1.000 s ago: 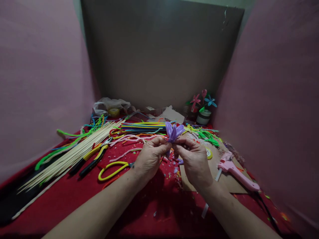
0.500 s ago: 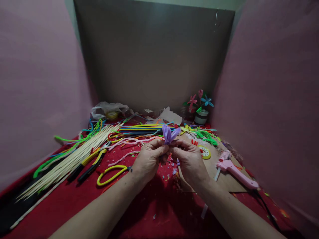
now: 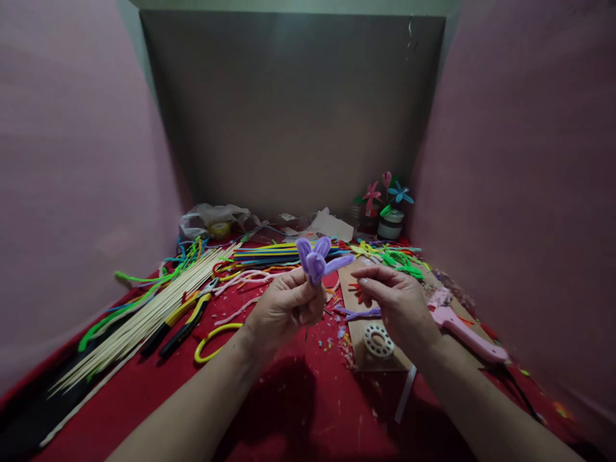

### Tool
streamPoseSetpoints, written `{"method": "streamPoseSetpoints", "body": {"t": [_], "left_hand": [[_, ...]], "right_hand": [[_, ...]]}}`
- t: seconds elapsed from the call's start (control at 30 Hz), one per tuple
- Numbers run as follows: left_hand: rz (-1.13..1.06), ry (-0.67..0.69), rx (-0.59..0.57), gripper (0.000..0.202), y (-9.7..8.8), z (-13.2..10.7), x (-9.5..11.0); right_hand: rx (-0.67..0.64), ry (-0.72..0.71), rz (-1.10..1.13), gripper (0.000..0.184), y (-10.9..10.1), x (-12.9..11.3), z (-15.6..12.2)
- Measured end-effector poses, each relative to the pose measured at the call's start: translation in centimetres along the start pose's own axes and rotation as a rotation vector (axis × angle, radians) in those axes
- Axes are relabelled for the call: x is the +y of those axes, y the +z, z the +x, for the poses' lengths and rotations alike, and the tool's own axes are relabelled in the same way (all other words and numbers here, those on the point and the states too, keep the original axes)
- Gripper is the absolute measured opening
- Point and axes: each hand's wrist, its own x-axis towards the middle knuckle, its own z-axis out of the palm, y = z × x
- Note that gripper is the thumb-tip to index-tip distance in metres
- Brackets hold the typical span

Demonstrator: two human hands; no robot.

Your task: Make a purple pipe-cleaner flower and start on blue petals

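Since half a second ago the right hand (image 3: 399, 298) has let go of the purple flower (image 3: 315, 260), and the left hand (image 3: 283, 308) is now holding it alone above the red table (image 3: 144, 398). Thumb and curled fingers are pinching it at the base, likely so the looped petals stay free and uncrushed. That wrist is tilting upward. The right hand is hovering empty, fingers loosely parted, over the cardboard (image 3: 353, 330), near the tape roll (image 3: 378, 340) and a purple scrap (image 3: 359, 314).
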Motion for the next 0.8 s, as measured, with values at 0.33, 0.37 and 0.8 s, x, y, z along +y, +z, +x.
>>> {"method": "streamPoseSetpoints", "body": {"t": [0.33, 0.37, 0.8], "left_hand": [[-0.059, -0.101, -0.085, 0.026, -0.5, -0.2, 0.2], [-0.055, -0.095, -0.066, 0.026, -0.6, -0.1, 0.2], [-0.038, -0.062, 0.081, 0.019, -0.8, 0.4, -0.2]], "right_hand": [[-0.215, -0.035, -0.637, 0.016, -4.1, 0.1, 2.0], [-0.232, -0.083, -0.761, 0.019, -4.3, 0.4, 2.1], [-0.41, -0.246, -1.209, 0.013, -5.0, 2.5, 2.0]]}}
